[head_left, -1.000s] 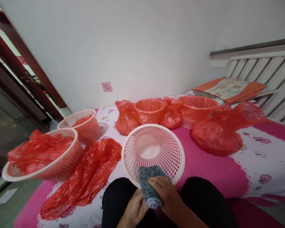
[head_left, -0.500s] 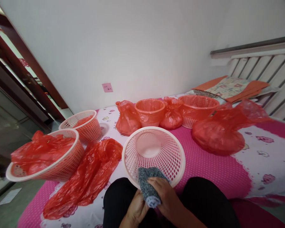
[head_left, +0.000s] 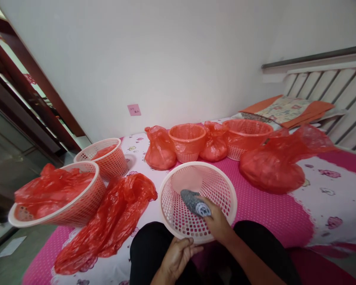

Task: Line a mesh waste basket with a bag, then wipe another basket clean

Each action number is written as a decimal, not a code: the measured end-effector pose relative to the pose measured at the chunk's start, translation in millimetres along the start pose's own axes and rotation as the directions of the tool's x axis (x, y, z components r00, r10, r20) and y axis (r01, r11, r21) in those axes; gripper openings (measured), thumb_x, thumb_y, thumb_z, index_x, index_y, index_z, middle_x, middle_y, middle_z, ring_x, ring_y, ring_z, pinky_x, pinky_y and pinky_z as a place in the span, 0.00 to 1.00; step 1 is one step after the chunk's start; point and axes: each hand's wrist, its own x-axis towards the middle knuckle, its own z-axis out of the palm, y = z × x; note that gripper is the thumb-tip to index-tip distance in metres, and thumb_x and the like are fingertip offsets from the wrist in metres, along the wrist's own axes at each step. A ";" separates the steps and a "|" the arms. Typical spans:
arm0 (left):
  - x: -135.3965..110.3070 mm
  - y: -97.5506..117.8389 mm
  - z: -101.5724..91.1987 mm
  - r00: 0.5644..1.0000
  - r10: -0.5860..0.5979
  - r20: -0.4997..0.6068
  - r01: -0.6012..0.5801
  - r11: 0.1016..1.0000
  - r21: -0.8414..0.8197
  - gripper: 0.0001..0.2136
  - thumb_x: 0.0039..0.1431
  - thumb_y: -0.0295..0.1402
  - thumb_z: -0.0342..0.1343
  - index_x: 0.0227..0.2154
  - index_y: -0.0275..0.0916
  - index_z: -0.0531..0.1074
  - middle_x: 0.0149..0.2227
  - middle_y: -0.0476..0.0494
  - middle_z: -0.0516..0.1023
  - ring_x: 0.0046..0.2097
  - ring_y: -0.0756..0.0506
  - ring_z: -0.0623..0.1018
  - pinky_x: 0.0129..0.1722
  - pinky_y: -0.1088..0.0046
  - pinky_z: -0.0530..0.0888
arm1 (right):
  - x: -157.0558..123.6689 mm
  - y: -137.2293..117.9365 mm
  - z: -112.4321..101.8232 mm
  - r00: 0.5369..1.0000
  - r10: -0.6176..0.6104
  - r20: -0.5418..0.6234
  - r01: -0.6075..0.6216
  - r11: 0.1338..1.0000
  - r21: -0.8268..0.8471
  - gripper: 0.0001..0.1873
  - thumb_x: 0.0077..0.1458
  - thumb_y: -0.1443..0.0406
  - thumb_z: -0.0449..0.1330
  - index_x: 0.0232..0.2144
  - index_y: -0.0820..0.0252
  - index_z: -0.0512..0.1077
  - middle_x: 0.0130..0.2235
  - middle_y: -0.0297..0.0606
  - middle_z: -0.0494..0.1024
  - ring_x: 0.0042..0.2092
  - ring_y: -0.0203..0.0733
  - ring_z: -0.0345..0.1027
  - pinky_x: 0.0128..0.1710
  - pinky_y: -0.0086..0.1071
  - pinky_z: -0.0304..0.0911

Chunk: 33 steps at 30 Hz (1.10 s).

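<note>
Grey knitted roll: the grey knitted roll [head_left: 192, 201] sits just below centre frame, inside the pale pink basket's mouth, its pale rolled end facing the lower right.
Right hand: the right hand [head_left: 216, 219], coming in from the lower right, has its fingers closed around the roll's pale end.
Left hand: the left hand [head_left: 178, 257], at bottom centre, is loosely uncurled with thumb and fingers apart and no object in the palm; its thumb is at the near rim, though contact is unclear.
Roll to basket: the roll's long axis slants from the right hand toward the upper left, its free tip pointing toward the basket's solid floor.
Pale pink basket: the pale pink basket [head_left: 197, 164] leans with its mouth toward the wearer, close to both knees.
Nearer hand: the right hand is nearest the roll; the left is nearest the basket's lower rim.
Left of frame: a crumpled red bag [head_left: 115, 221] lies on the bed [head_left: 273, 213] beside two baskets containing red plastic, the front basket [head_left: 83, 208] and the rear basket [head_left: 111, 160].
Upper right of centre: a bulging red bag [head_left: 271, 174] rests near a red-lined basket [head_left: 234, 152].
</note>
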 end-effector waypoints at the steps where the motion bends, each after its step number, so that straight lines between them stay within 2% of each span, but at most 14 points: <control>1: -0.2 -0.2 -0.1 1.000 0.001 -0.006 -0.001 1.000 -0.005 0.27 0.48 0.23 0.67 0.54 0.35 0.74 0.47 0.32 0.85 0.50 0.32 0.83 0.54 0.50 0.75 | 8.3 -0.8 -1.9 0.999 -0.031 -0.033 0.030 0.999 -0.032 0.36 0.45 0.77 0.50 0.57 0.57 0.71 0.57 0.43 0.78 0.60 0.49 0.71 0.62 0.48 0.63; 4: -0.9 0.2 1.3 1.000 0.004 -0.001 -0.004 1.000 -0.011 0.29 0.49 0.22 0.66 0.57 0.35 0.72 0.47 0.33 0.85 0.49 0.33 0.83 0.53 0.53 0.76 | 34.2 -2.7 -0.6 0.990 -0.111 -0.085 0.095 0.980 -0.177 0.36 0.46 0.78 0.49 0.58 0.57 0.70 0.58 0.44 0.77 0.61 0.49 0.69 0.63 0.48 0.61; 7: -0.3 0.5 1.6 1.000 0.003 0.004 -0.003 1.000 -0.009 0.30 0.49 0.21 0.65 0.58 0.36 0.72 0.44 0.35 0.85 0.47 0.35 0.83 0.51 0.55 0.76 | 58.5 1.6 12.2 0.985 -0.155 -0.080 0.111 0.912 -0.396 0.33 0.50 0.79 0.50 0.57 0.61 0.71 0.58 0.47 0.77 0.63 0.51 0.65 0.65 0.48 0.57; 10: 1.6 -0.8 -0.9 1.000 -0.001 -0.010 0.001 1.000 -0.005 0.32 0.47 0.20 0.66 0.59 0.37 0.71 0.44 0.36 0.85 0.46 0.34 0.84 0.49 0.54 0.77 | 73.3 13.8 32.2 1.000 -0.021 0.013 0.025 0.801 -0.598 0.31 0.55 0.79 0.51 0.59 0.63 0.70 0.60 0.48 0.74 0.65 0.52 0.60 0.65 0.45 0.54; 12: 2.8 -2.3 -3.1 1.000 0.005 -0.008 -0.005 1.000 0.003 0.33 0.47 0.20 0.65 0.60 0.37 0.70 0.46 0.35 0.85 0.47 0.34 0.83 0.49 0.54 0.77 | 75.0 23.4 45.7 0.990 0.109 0.084 -0.025 0.741 -0.671 0.28 0.56 0.78 0.53 0.58 0.62 0.72 0.58 0.48 0.76 0.63 0.53 0.63 0.63 0.45 0.57; 15: 3.7 -3.6 -5.0 1.000 0.011 0.000 -0.011 1.000 0.004 0.32 0.48 0.21 0.64 0.60 0.36 0.70 0.46 0.34 0.85 0.48 0.33 0.83 0.49 0.54 0.76 | 69.5 33.7 60.2 0.969 0.200 0.145 -0.042 0.712 -0.701 0.25 0.56 0.78 0.55 0.55 0.64 0.74 0.54 0.54 0.79 0.58 0.57 0.69 0.58 0.49 0.60; 17: 3.8 -3.7 -4.7 1.000 0.015 0.003 -0.015 1.000 -0.003 0.31 0.49 0.21 0.63 0.59 0.36 0.70 0.46 0.33 0.85 0.48 0.33 0.83 0.49 0.53 0.76 | 65.9 36.4 65.2 0.962 0.204 0.182 -0.017 0.710 -0.704 0.29 0.55 0.78 0.54 0.60 0.67 0.70 0.59 0.57 0.75 0.61 0.58 0.67 0.60 0.50 0.58; 21: 3.6 -3.4 -2.8 1.000 0.017 -0.001 -0.017 1.000 -0.003 0.32 0.48 0.21 0.64 0.59 0.35 0.71 0.44 0.34 0.85 0.45 0.33 0.84 0.49 0.53 0.76 | 68.1 38.5 70.0 0.934 0.178 0.309 0.082 0.735 -0.673 0.41 0.52 0.81 0.54 0.68 0.61 0.62 0.70 0.50 0.63 0.69 0.50 0.56 0.67 0.42 0.49; 24: 4.0 -3.9 -2.9 1.000 0.014 0.004 -0.014 1.000 -0.015 0.33 0.48 0.20 0.64 0.60 0.36 0.70 0.45 0.34 0.85 0.46 0.34 0.83 0.50 0.53 0.75 | 77.3 45.6 73.7 0.901 0.231 0.368 0.082 0.741 -0.666 0.42 0.49 0.81 0.57 0.66 0.60 0.64 0.67 0.51 0.67 0.66 0.53 0.62 0.64 0.43 0.54; 27: 4.8 -4.3 -4.6 1.000 0.014 0.010 -0.014 0.999 -0.037 0.33 0.49 0.20 0.63 0.61 0.37 0.69 0.46 0.33 0.85 0.47 0.33 0.83 0.51 0.52 0.74 | 87.8 56.3 77.4 0.877 0.306 0.370 0.024 0.742 -0.670 0.39 0.47 0.78 0.62 0.62 0.57 0.69 0.61 0.50 0.74 0.58 0.55 0.71 0.57 0.43 0.60; 33: 5.9 -3.0 -4.9 1.000 0.023 -0.008 -0.023 0.999 -0.048 0.33 0.50 0.20 0.62 0.62 0.37 0.68 0.44 0.35 0.86 0.44 0.35 0.84 0.48 0.56 0.76 | 94.1 67.7 78.8 0.880 0.365 0.304 -0.104 0.773 -0.626 0.31 0.50 0.71 0.65 0.58 0.56 0.71 0.58 0.47 0.77 0.55 0.52 0.71 0.53 0.38 0.59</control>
